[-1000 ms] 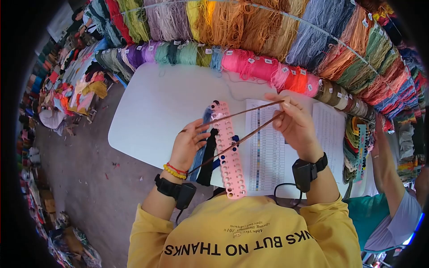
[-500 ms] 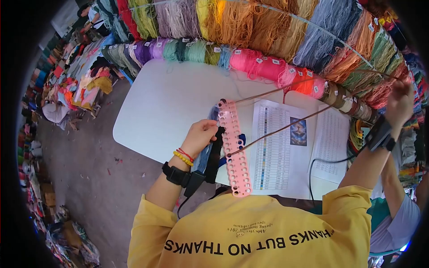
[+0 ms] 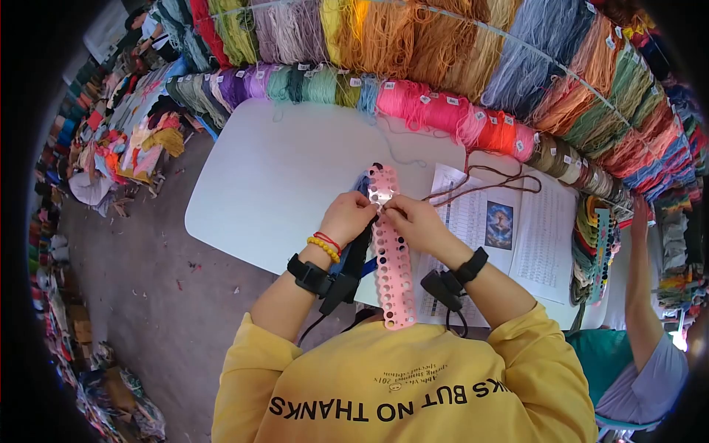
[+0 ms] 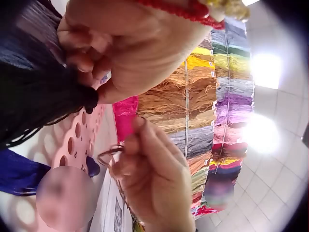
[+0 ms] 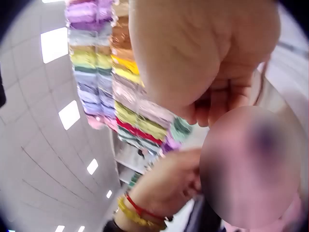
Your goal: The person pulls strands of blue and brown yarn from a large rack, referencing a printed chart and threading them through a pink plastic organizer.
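A pink card with rows of holes (image 3: 394, 284) lies lengthwise in front of the person, with black thread (image 4: 43, 94) and dark blue thread (image 4: 21, 173) hanging at its left side. The left hand (image 3: 348, 220) is at the card's upper left edge, fingers curled beside the black bundle; what its fingertips pinch is hidden. Opposite it, the right hand (image 3: 417, 224) pinches brown thread (image 4: 107, 153) between thumb and fingers. The rest of the brown thread trails in loops to the right over the papers.
Printed sheets (image 3: 543, 247) lie on the white table (image 3: 258, 177) right of the card. Thread bundles (image 3: 443, 111) line the table's far edge. Another card with threads (image 3: 600, 251) hangs at the right, near a second person's arm (image 3: 641, 295). A loose blue strand lies beyond the card.
The right hand has come back from far right, where it drew the brown thread out, to the card beside the left hand. The thread has gone from taut to loose loops.
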The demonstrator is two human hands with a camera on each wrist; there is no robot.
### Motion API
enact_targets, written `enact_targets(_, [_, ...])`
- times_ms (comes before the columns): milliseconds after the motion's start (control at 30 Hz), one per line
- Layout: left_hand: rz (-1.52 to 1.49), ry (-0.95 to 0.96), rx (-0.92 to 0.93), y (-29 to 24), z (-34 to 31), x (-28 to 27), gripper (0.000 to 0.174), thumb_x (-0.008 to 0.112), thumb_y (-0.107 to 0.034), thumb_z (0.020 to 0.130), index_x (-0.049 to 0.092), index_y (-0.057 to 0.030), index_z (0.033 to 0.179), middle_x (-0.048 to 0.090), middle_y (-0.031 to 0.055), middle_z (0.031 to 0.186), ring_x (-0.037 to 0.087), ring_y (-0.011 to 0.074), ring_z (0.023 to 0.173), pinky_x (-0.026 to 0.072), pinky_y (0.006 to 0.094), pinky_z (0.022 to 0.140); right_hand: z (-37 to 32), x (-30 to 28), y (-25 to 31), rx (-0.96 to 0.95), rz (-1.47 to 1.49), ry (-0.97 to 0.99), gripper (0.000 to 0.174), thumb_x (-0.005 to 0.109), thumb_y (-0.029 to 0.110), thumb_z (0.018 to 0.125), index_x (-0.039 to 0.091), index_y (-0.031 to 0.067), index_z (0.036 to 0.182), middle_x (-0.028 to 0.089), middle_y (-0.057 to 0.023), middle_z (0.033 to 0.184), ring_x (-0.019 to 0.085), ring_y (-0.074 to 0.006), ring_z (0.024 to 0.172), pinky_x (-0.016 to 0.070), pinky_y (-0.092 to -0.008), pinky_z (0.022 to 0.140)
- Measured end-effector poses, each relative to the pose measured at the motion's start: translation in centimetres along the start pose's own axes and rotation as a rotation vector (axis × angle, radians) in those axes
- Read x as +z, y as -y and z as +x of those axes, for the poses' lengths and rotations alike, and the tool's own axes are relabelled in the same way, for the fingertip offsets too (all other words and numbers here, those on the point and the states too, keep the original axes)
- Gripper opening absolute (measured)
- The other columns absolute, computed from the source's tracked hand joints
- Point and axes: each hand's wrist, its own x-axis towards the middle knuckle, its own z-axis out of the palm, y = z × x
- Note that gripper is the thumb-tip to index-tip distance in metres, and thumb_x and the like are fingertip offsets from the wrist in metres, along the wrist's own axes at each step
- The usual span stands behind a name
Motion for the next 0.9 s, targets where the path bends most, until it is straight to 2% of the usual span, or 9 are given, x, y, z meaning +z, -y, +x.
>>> enact_targets(33, [-0.053,-0.004,-0.003,0.1,0.0,0.2,0.027,0.061,-0.023,0.073,0.061,0.0030,0.081,0.062,0.0137,0.075,0.060,0.0242,0.071,0.0463,0.0314,0.067,0.2,0.3,-0.4,-0.046,-0.052,-0.023,0.018,0.052,0.015,0.085,0.057,0.0000,0.094,0.059,-0.0100,0.075,0.058,-0.0166,0.066,0.0466,-0.0280,0.061])
enact_targets(67, [-0.163,-0.015,0.025,-0.3,-0.4,0.3,0.020,0.061,-0.014,0.076,0.059,0.0043,0.082,0.060,0.0072,0.072,0.054,0.0122,0.067,0.0436,0.0246,0.062,0.4,0.5,-0.1,-0.093,-0.104,-0.044,0.018,0.052,0.015,0.085,0.057,-0.0001,0.094,0.060,-0.0121,0.077,0.059,-0.0198,0.067,0.0469,-0.0294,0.062])
enact_targets(167, [-0.381,0.026,-0.014,-0.5,-0.9,0.1,0.018,0.059,-0.012,0.077,0.059,0.0034,0.086,0.060,0.0061,0.078,0.054,0.0107,0.071,0.0429,0.0227,0.064,0.5,0.5,0.7,-0.208,-0.194,-0.104,0.017,0.052,0.014,0.083,0.057,0.0000,0.092,0.060,-0.0166,0.082,0.059,-0.0316,0.071,0.0469,-0.0349,0.063])
enact_targets(267, [-0.588,0.091,-0.086,-0.6,-1.2,0.0,0.017,0.058,-0.011,0.078,0.058,0.0026,0.090,0.059,0.0049,0.081,0.053,0.0099,0.073,0.0424,0.0208,0.066,0.5,0.8,0.8,-0.224,-0.334,-0.086,0.014,0.050,0.014,0.082,0.051,0.0017,0.090,0.059,-0.0174,0.080,0.059,-0.0348,0.075,0.0460,-0.0419,0.063])
enact_targets(367, [-0.704,0.133,-0.142,-1.1,-1.5,0.0,0.017,0.056,-0.009,0.080,0.057,0.0021,0.093,0.059,0.0038,0.082,0.054,0.0094,0.073,0.0427,0.0202,0.066,0.1,0.7,1.8,-0.147,-0.529,0.005,0.014,0.049,0.011,0.080,0.045,0.0024,0.092,0.060,-0.0173,0.078,0.060,-0.0350,0.073,0.0463,-0.0428,0.060])
enact_targets(467, [-0.799,0.162,-0.124,-1.0,-1.6,0.0,0.018,0.053,-0.007,0.082,0.057,0.0020,0.097,0.058,0.0036,0.082,0.055,0.0093,0.073,0.0439,0.0202,0.065,0.0,0.6,2.5,-0.150,-0.574,0.030,0.017,0.048,0.009,0.078,0.042,0.0023,0.093,0.060,-0.0175,0.077,0.060,-0.0350,0.070,0.0469,-0.0425,0.058])
enact_targets(567, [-0.862,0.223,-0.211,-0.2,-1.4,-0.4,0.019,0.051,-0.006,0.083,0.057,0.0020,0.100,0.059,0.0043,0.083,0.055,0.0095,0.071,0.0452,0.0207,0.063,0.0,0.6,2.6,-0.149,-0.582,0.025,0.017,0.047,0.008,0.078,0.042,0.0019,0.093,0.060,-0.0174,0.074,0.060,-0.0351,0.067,0.0468,-0.0425,0.056])
enact_targets(767, [-0.727,0.148,-0.086,0.2,-1.2,0.3,0.021,0.050,-0.004,0.084,0.058,0.0044,0.102,0.061,0.0052,0.086,0.057,0.0098,0.070,0.0466,0.0213,0.063,0.4,1.2,2.2,-0.100,-0.596,-0.031,0.015,0.049,0.010,0.079,0.044,0.0016,0.090,0.059,-0.0183,0.070,0.060,-0.0360,0.065,0.0465,-0.0436,0.056])
enact_targets(900, [-0.647,0.108,-0.030,0.3,-1.1,0.6,0.020,0.052,-0.005,0.083,0.059,0.0045,0.099,0.061,0.0058,0.083,0.056,0.0093,0.068,0.0456,0.0210,0.062,1.2,1.5,1.0,-0.049,-0.393,-0.091,0.014,0.050,0.013,0.081,0.047,0.0022,0.089,0.059,-0.0191,0.068,0.059,-0.0364,0.067,0.0458,-0.0446,0.059])
